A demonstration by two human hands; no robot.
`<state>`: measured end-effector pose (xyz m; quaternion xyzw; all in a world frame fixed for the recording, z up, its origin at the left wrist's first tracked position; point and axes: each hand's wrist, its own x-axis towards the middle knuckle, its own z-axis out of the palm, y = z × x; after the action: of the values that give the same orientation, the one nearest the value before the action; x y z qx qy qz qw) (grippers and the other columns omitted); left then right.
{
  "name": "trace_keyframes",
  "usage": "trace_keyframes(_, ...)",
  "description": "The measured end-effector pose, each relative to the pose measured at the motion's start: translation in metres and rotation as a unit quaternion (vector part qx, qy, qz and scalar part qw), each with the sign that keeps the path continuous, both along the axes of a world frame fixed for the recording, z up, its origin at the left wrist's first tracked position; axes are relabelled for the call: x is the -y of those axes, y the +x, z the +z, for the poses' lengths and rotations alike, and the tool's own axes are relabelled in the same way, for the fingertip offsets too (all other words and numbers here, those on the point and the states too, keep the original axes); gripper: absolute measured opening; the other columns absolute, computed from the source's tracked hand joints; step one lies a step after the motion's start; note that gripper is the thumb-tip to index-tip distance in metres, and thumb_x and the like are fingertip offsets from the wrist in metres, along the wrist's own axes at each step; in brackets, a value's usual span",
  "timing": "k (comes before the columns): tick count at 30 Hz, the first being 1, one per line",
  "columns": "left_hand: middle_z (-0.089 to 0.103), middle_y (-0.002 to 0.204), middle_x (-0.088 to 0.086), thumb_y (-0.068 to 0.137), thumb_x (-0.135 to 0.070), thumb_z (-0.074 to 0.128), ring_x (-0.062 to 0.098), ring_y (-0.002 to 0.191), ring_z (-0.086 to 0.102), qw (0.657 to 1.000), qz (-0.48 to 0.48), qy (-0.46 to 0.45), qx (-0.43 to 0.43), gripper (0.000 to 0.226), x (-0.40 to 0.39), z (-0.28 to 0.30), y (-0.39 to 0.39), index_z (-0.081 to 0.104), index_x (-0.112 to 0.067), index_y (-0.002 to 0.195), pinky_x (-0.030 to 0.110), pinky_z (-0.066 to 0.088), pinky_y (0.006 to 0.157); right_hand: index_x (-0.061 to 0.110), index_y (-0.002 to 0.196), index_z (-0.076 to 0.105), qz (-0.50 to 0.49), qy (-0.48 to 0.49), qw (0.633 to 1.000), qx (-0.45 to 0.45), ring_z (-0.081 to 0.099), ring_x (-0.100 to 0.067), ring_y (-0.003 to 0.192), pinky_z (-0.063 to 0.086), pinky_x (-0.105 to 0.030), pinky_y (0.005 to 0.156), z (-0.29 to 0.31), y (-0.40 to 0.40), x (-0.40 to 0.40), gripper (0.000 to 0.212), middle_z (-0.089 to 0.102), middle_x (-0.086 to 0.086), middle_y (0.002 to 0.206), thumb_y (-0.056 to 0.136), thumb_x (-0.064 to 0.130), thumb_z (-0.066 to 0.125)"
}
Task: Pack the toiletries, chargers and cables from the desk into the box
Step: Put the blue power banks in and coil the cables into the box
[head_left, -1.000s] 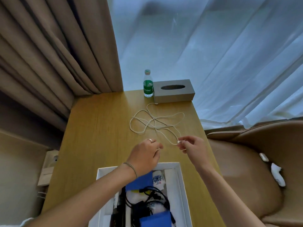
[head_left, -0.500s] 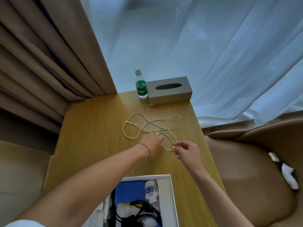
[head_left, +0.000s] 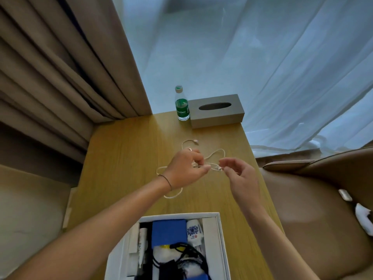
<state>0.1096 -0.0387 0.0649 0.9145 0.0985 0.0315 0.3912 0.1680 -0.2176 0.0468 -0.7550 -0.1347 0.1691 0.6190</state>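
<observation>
left hand (head_left: 184,168) — thin bracelet (head_left: 167,180), ring (head_left: 190,149) | forearms bare

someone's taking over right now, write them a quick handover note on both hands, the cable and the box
Left hand: pinching the white cable mid-length.
Right hand: fingertips at the cable's near plug end.
Cable: loose loops on the desk, far plug lying toward the tissue box.
Box: at the near desk edge, open, already holding blue pouches, black cables and toiletries.
Left: coil the cable and put it in.

A wooden desk (head_left: 125,158) stands against a window hung with pale sheer curtains (head_left: 282,57) and heavy beige drapes (head_left: 50,67), a tan leather chair (head_left: 323,199) at its right edge.
</observation>
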Motion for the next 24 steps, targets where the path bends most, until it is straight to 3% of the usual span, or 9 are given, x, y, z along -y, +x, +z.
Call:
trace_keyframes(4, 0.065, 0.069, 0.012, 0.094, -0.015, 0.065, 0.027, 0.067, 0.061, 0.973, 0.069, -0.204, 0.085, 0.023, 0.0, 0.053, -0.018, 0.069, -0.009, 0.072, 0.038, 0.054, 0.07, 0.03, 0.126, 0.065, 0.026, 0.001, 0.997, 0.068, 0.059, 0.001, 0.113, 0.049, -0.023, 0.093, 0.035, -0.014, -0.017, 0.028, 0.066, 0.016, 0.119, 0.101, 0.021, 0.056)
trace_keyframes(7, 0.068, 0.088, 0.025, 0.099, -0.015, 0.058, 0.025, 0.081, 0.064, 0.936, 0.099, -0.297, 0.163, 0.027, 0.003, 0.089, -0.033, 0.071, -0.018, 0.075, 0.034, 0.055, 0.083, 0.027, 0.134, 0.061, 0.091, 0.054, 0.991, 0.077, 0.06, -0.006, 0.117, 0.05, -0.03, 0.097, 0.063, -0.025, -0.033, 0.031, 0.068, 0.01, 0.123, 0.105, 0.025, 0.049)
trace_keyframes(9, 0.071, 0.107, 0.023, 0.1, -0.021, 0.053, 0.027, 0.102, 0.068, 0.899, 0.104, -0.378, 0.194, 0.033, 0.002, 0.109, -0.043, 0.069, -0.02, 0.071, 0.037, 0.055, 0.095, 0.023, 0.132, 0.062, 0.144, 0.097, 0.982, 0.072, 0.063, -0.008, 0.114, 0.051, -0.024, 0.095, 0.078, -0.034, -0.046, 0.031, 0.071, 0.007, 0.119, 0.106, 0.025, 0.046)
trace_keyframes(12, 0.066, 0.125, 0.024, 0.104, -0.026, 0.042, 0.034, 0.12, 0.063, 0.823, 0.081, -0.522, 0.21, 0.037, -0.003, 0.132, -0.058, 0.063, -0.005, 0.082, 0.039, 0.054, 0.097, 0.018, 0.115, 0.072, 0.181, 0.137, 0.973, 0.035, 0.067, -0.007, 0.104, 0.047, -0.012, 0.088, 0.095, -0.054, -0.065, 0.033, 0.076, 0.006, 0.106, 0.106, 0.028, 0.041)
trace_keyframes(15, 0.067, 0.121, 0.023, 0.104, -0.034, 0.039, 0.039, 0.12, 0.062, 0.737, 0.063, -0.641, 0.205, 0.036, -0.012, 0.146, -0.074, 0.064, -0.01, 0.095, 0.047, 0.049, 0.105, 0.011, 0.091, 0.071, 0.241, 0.156, 0.957, -0.029, 0.069, -0.016, 0.09, 0.051, -0.028, 0.089, 0.103, -0.074, -0.08, 0.042, 0.074, -0.006, 0.089, 0.106, 0.031, 0.037)
trace_keyframes(17, 0.07, 0.106, 0.016, 0.104, -0.038, 0.036, 0.036, 0.104, 0.067, 0.715, 0.072, -0.661, 0.215, 0.036, -0.022, 0.153, -0.085, 0.063, -0.014, 0.102, 0.047, 0.053, 0.095, 0.008, 0.076, 0.059, 0.293, 0.177, 0.936, -0.081, 0.061, -0.022, 0.068, 0.052, -0.043, 0.087, 0.105, -0.086, -0.086, 0.046, 0.06, -0.009, 0.068, 0.104, 0.037, 0.037)
trace_keyframes(18, 0.069, 0.098, 0.012, 0.105, -0.039, 0.033, 0.032, 0.092, 0.069, 0.721, 0.086, -0.651, 0.223, 0.037, -0.028, 0.156, -0.091, 0.061, -0.015, 0.103, 0.043, 0.055, 0.083, 0.01, 0.072, 0.054, 0.306, 0.177, 0.93, -0.101, 0.056, -0.021, 0.06, 0.052, -0.049, 0.086, 0.104, -0.09, -0.088, 0.045, 0.053, -0.005, 0.062, 0.103, 0.04, 0.039)
trace_keyframes(20, 0.066, 0.089, 0.01, 0.107, -0.038, 0.029, 0.024, 0.068, 0.061, 0.763, 0.132, -0.585, 0.239, 0.037, -0.043, 0.159, -0.104, 0.058, -0.015, 0.102, 0.031, 0.045, 0.061, 0.013, 0.07, 0.051, 0.311, 0.157, 0.931, -0.108, 0.05, -0.016, 0.054, 0.049, -0.057, 0.084, 0.101, -0.095, -0.09, 0.04, 0.048, 0.003, 0.058, 0.099, 0.04, 0.045)
trace_keyframes(24, 0.071, 0.095, 0.014, 0.108, -0.035, 0.031, 0.02, 0.057, 0.05, 0.883, 0.181, -0.358, 0.245, 0.03, -0.072, 0.151, -0.137, 0.051, -0.013, 0.109, 0.024, 0.038, 0.049, 0.012, 0.072, 0.053, 0.321, 0.098, 0.937, -0.094, 0.046, -0.011, 0.053, 0.049, -0.051, 0.081, 0.095, -0.091, -0.085, 0.035, 0.045, 0.01, 0.058, 0.096, 0.038, 0.054)
